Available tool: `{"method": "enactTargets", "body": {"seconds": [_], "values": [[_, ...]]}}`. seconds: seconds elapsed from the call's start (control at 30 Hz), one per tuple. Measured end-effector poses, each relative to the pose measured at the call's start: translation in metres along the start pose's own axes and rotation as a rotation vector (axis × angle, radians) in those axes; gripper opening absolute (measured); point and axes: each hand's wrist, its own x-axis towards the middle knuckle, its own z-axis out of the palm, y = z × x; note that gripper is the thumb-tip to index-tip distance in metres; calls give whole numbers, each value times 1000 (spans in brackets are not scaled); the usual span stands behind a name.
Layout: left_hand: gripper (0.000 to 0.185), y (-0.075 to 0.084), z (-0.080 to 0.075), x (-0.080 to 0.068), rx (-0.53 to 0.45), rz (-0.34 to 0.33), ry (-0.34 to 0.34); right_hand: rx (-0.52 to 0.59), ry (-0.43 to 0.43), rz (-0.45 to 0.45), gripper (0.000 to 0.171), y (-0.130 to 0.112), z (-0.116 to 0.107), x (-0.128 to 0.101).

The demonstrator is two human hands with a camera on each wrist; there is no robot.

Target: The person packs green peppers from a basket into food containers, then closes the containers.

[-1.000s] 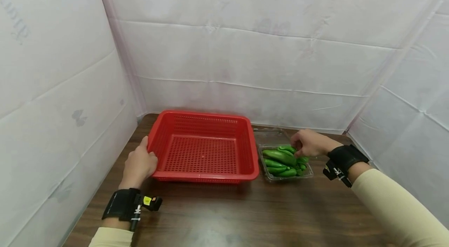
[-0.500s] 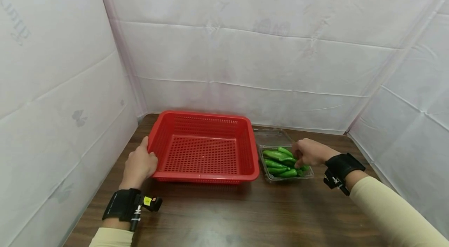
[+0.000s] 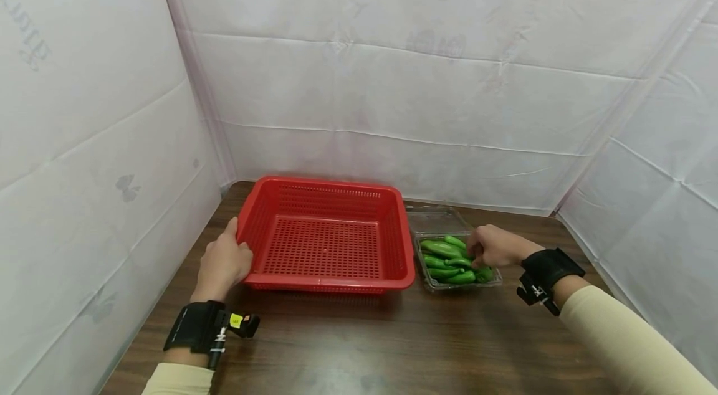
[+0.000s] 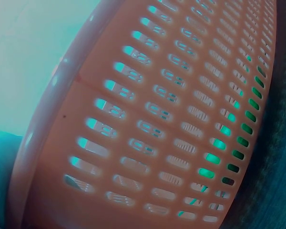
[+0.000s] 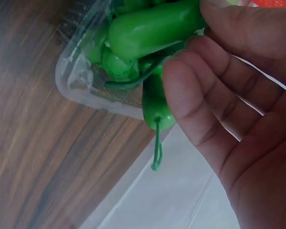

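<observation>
My left hand (image 3: 222, 263) grips the left rim of a red plastic basket (image 3: 330, 285), which has slotted walls and a bare floor. In the left wrist view, the perforated basket wall (image 4: 181, 119) fills most of the picture in odd colours. To the basket's right, my right hand (image 3: 493, 247) reaches into an open clear plastic box (image 3: 434, 286) of green chili peppers (image 3: 440, 249). Seen from the right wrist, thumb and curled fingers pinch one end of a thick green chili pepper (image 5: 152, 31). Another chili pepper (image 5: 157, 112) with a curled stem hangs by the fingertips.
The box's clear lid (image 3: 437, 218) lies folded back behind it. Both containers stand on a dark brown wooden table (image 3: 359, 339). White sheeting (image 3: 359, 96) encloses the table at the back, with more on the left and right sides.
My right hand has dropped lower and a little nearer into the box. Several chili peppers under its fingers have shifted. My left hand and the basket stay in place.
</observation>
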Motion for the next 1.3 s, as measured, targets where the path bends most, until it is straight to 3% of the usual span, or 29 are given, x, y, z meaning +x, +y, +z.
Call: {"method": "enactTargets", "body": {"seconds": [0.57,0.9,1.07,1.3], "values": [[73,-1,1,1,-10,-7,0,13,3,-49,18,0,7,1],[73,-1,0,1,-4,-21,-8,14,3,-34,14,-3,0,6],[73,0,0,1,-10,-38,-10,-19,26,-29,15,-21,-17,23],[72,4,2,1,-2,-37,-7,-138,76,-121,16,-66,-40,61]]}}
